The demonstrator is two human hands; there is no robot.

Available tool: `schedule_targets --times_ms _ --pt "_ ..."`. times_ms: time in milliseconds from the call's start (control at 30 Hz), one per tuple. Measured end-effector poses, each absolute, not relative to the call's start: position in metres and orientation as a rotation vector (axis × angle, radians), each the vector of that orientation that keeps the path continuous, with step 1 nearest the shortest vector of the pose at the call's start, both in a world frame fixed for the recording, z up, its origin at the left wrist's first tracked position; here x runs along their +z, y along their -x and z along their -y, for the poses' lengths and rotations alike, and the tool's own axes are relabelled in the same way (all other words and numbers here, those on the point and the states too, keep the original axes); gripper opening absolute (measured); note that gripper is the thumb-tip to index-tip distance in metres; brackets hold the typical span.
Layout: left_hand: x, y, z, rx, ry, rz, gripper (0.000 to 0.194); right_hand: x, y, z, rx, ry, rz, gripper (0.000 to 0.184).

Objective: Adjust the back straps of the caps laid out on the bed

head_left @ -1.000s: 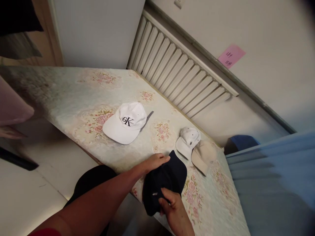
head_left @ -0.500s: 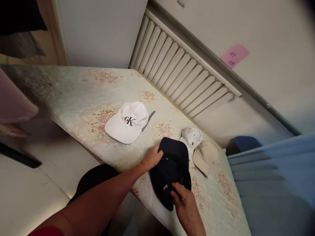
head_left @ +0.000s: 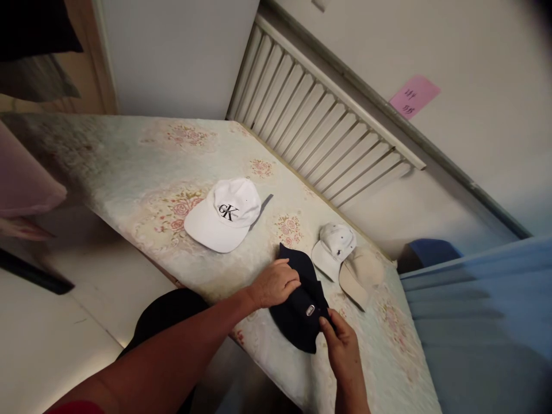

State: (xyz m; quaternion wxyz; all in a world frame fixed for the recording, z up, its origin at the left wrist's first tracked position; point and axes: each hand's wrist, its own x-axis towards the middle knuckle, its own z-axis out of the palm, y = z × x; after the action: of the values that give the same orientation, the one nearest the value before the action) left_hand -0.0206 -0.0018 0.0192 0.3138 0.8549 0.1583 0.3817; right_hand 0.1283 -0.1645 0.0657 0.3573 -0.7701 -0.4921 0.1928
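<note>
Both my hands hold a dark navy cap (head_left: 297,322) just over the front edge of the bed-like surface. My left hand (head_left: 276,283) is closed on the cap's upper left part, fingers curled over it. With thumb and fingers, my right hand (head_left: 342,339) pinches its lower right side, close to a small metal buckle (head_left: 310,310). A white cap with black letters (head_left: 235,210) lies to the upper left of my hands, brim toward me. To the right rest a smaller white cap (head_left: 336,244) and a beige cap (head_left: 362,273), side by side and touching.
A pale flowered cover (head_left: 207,155) spreads over the surface, with a radiator (head_left: 319,109) along its far side. Blue curtain cloth (head_left: 487,310) hangs at right, near a blue item (head_left: 433,253). A pink note (head_left: 414,95) is on the wall. Someone's pink clothing (head_left: 26,172) shows at left.
The navy cap has turned and folded, so its inside no longer faces up and the buckle shows. My left hand has shifted down and right over it; my right hand has moved slightly up and right.
</note>
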Motion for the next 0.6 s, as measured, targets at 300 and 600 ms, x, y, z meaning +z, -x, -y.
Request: schedule_targets --times_ms 300,600 --pt "0.014 0.022 0.000 0.654 -2.416 -0.373 0.013 0.054 -0.144 0.163 0.518 1.999 1.163 0.024" --pt "0.026 0.028 0.000 0.256 -2.118 -0.229 0.021 0.048 -0.140 0.162 0.563 2.006 1.117 0.027"
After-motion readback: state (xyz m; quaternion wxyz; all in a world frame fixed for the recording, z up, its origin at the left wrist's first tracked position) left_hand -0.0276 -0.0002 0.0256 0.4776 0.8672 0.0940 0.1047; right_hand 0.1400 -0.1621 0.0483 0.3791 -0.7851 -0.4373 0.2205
